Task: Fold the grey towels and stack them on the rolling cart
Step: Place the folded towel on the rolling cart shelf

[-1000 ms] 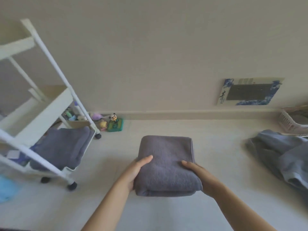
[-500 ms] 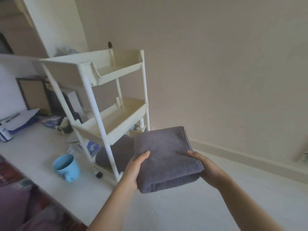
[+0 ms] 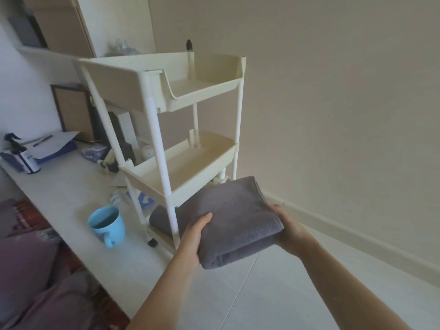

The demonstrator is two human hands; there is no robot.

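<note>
You hold a folded grey towel between both hands in the lower middle of the frame, off the floor and just right of the cart's front post. Your left hand grips its near left edge, thumb lying on top and the fingers curled underneath out of sight. Your right hand clasps the right edge; its fingers are tucked under the cloth, so you cannot tell how they lie beyond that. The thick rolled fold of the towel faces you.

The cream rolling cart stands in the middle left of the frame, its top and middle trays showing bare bottoms. On its lowest tray, behind the post, a second grey towel lies folded, partly hidden by the one you carry.

Left of the cart, a blue mug sits on the pale floor near a caster. Farther toward the left edge a spray bottle stands beside some papers. Purple fabric fills the lower left corner.
</note>
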